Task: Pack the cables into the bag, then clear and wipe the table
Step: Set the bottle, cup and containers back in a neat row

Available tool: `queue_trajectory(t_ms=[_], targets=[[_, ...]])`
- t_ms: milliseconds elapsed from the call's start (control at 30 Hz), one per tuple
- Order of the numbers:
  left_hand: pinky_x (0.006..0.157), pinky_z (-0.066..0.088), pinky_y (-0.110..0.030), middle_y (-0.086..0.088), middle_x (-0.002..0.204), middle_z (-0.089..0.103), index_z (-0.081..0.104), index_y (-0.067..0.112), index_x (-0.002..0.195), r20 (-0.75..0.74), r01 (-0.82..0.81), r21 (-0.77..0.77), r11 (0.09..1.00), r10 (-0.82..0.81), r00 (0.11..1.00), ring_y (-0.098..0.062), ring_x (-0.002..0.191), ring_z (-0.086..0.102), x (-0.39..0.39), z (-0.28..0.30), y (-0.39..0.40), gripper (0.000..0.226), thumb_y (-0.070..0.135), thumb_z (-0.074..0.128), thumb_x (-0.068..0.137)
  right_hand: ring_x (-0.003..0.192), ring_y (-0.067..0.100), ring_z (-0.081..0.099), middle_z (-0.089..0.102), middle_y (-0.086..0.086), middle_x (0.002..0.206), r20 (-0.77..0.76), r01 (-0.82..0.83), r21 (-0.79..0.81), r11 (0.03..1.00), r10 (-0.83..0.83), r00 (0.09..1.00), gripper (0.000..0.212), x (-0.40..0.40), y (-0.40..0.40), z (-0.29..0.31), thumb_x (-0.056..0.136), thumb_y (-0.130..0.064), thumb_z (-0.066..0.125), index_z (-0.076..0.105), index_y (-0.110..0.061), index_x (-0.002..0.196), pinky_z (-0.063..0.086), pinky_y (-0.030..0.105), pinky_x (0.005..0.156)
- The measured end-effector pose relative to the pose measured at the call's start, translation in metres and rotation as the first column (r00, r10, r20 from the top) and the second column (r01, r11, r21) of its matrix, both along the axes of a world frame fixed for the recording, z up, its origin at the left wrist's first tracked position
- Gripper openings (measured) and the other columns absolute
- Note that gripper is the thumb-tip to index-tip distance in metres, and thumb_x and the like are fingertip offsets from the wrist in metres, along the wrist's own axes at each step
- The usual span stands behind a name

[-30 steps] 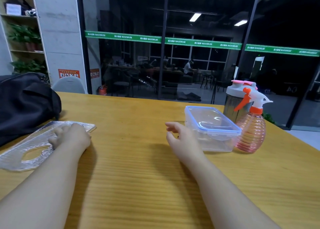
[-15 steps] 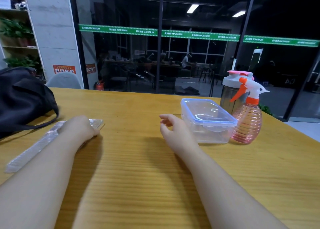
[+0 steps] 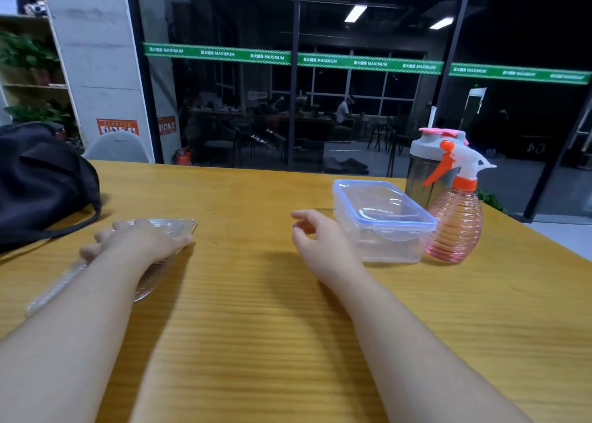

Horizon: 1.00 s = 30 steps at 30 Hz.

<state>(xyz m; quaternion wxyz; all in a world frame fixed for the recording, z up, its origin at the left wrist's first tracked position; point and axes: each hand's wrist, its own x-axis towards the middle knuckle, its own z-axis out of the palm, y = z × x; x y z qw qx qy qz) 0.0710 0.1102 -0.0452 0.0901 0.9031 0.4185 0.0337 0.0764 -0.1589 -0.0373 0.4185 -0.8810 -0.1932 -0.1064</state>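
The wooden surface [image 3: 256, 310] is carrying everything. A black bag [image 3: 41, 179] is sitting at its far left. Right of the bag, the left hand [image 3: 141, 240] is pressing flat, fingers spread, on a clear plastic tray [image 3: 173, 225], possibly gripping its edge. Further right, the right hand [image 3: 320, 240] is hovering loosely curled, empty, just beside a clear lidded container [image 3: 381, 217]. A pink spray bottle [image 3: 455, 217] is standing beyond that.

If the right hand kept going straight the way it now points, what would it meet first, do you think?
Probably the clear lidded box: the right hand hovers open just beside its near-left corner, fingers aimed forward. Depth is unclear, so it might slip past on the left.
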Motion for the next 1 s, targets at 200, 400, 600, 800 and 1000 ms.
queue_trajectory(t_ms=[200, 400, 600, 800, 1000], targets=[[0.102, 0.034, -0.046, -0.013, 0.138, 0.042, 0.045, 0.018, 0.134, 0.148, 0.245, -0.021, 0.969, -0.239, 0.960, -0.036, 0.127, 0.034, 0.004, 0.002, -0.008, 0.090, 0.077, 0.054, 0.067, 0.110, 0.004, 0.053, 0.060, -0.013, 0.116, -0.005, 0.000, -0.021, 1.000, 0.000, 1.000, 0.036, -0.001, 0.001, 0.001, 0.095, -0.023, 0.047, 0.054, -0.027, 0.130, 0.039, 0.018, 0.085], [0.101, 0.033, -0.043, -0.015, 0.132, 0.048, 0.043, 0.011, 0.132, 0.110, 0.168, -0.087, 0.982, -0.159, 0.981, -0.036, 0.126, 0.036, 0.003, 0.001, 0.001, 0.082, 0.070, 0.052, 0.075, 0.102, 0.005, 0.055, 0.059, -0.016, 0.107, -0.012, -0.015, -0.047, 0.999, 0.015, 1.000, 0.034, -0.006, 0.004, 0.001, 0.094, -0.024, 0.048, 0.055, -0.029, 0.128, 0.037, 0.017, 0.080], [0.097, 0.035, -0.036, -0.013, 0.123, 0.057, 0.046, 0.007, 0.129, 0.202, 0.244, -0.057, 0.968, -0.228, 0.952, -0.034, 0.124, 0.040, 0.006, 0.001, -0.015, 0.056, 0.046, 0.051, 0.089, 0.107, 0.010, 0.056, 0.061, -0.012, 0.120, -0.069, -0.115, -0.194, 0.974, 0.103, 0.992, 0.039, -0.012, 0.013, 0.000, 0.095, -0.033, 0.049, 0.051, -0.027, 0.134, 0.038, 0.019, 0.084], [0.094, 0.041, -0.033, -0.011, 0.115, 0.061, 0.048, 0.011, 0.125, 0.393, 0.407, -0.222, 0.886, -0.301, 0.869, -0.030, 0.112, 0.053, 0.004, 0.005, -0.040, 0.050, 0.039, 0.061, 0.085, 0.119, 0.017, 0.052, 0.061, -0.005, 0.122, -0.167, -0.126, -0.296, 0.947, 0.079, 0.983, 0.050, -0.009, 0.015, -0.005, 0.093, -0.038, 0.050, 0.044, -0.024, 0.140, 0.042, 0.030, 0.098], [0.102, 0.040, -0.037, -0.006, 0.135, 0.048, 0.042, 0.020, 0.133, 0.636, 0.652, -0.500, 0.570, -0.270, 0.723, -0.022, 0.116, 0.051, 0.009, -0.001, -0.070, 0.056, 0.025, 0.068, 0.084, 0.121, 0.021, 0.051, 0.060, 0.000, 0.125, -0.182, 0.008, -0.330, 0.944, -0.072, 0.981, 0.052, -0.003, 0.011, -0.006, 0.090, -0.038, 0.053, 0.044, -0.021, 0.138, 0.043, 0.032, 0.097]])
